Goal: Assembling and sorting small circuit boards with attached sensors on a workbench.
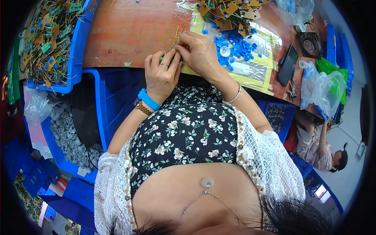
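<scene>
My left hand (pixel 160 74) and my right hand (pixel 199 53) meet at the near edge of a reddish-brown table (pixel 129 31). Together they pinch a small green part with thin yellow and green wires (pixel 176 34) sticking up from the fingers. My left wrist wears a blue band and a watch, my right wrist a silver bangle. Just right of my right hand, several small blue plastic parts (pixel 235 45) lie on a clear plastic sheet, with a small round clear lid among them.
A pile of brown circuit boards with wires (pixel 229 11) lies at the back. A blue bin (pixel 51 39) of wired boards stands at left, another bin of grey round parts (pixel 72 137) below it. A dark phone (pixel 288 64), plastic bags and another person (pixel 319 150) are at right.
</scene>
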A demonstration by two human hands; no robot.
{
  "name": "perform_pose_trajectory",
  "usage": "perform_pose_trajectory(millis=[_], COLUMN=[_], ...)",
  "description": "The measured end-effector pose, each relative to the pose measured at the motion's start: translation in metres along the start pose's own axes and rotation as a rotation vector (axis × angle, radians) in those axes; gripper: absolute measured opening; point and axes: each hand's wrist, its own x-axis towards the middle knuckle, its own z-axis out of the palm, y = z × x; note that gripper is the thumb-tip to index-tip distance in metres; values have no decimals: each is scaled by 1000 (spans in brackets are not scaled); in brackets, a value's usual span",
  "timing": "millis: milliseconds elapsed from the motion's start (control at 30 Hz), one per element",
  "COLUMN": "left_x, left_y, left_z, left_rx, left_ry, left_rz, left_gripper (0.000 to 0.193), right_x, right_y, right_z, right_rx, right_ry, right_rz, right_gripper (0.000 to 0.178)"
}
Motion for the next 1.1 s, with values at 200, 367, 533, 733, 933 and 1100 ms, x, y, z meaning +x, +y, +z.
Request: perform_pose_trajectory(millis=[200, 367, 533, 733, 933, 1100], left_x=[7, 7, 4, 6, 26, 100], left_y=[1, 5, 6, 6, -36, -128], left_z=[-2, -3, -3, -4, -41, -105], left_rx=[0, -37, -21, -68, 41, 708], left_ry=[-7, 20, 33, 29, 155, 595], left_rz=[21, -10, -11, 4, 110, -216], left_gripper=[30, 30, 30, 29, 28, 46], right_x=[9, 7, 5, 3, -4, -4], right_y=[4, -4, -5, -1, 0, 19], right_z=[-7, -10, -9, -9, -18, -25], right_rx=[58, -14, -44, -74, 62, -187], right_ry=[-141, -159, -133, -168, 28, 264], right_rz=[106, 76, 59, 137, -4, -129], right_gripper=[15, 12, 12, 12, 12, 10])
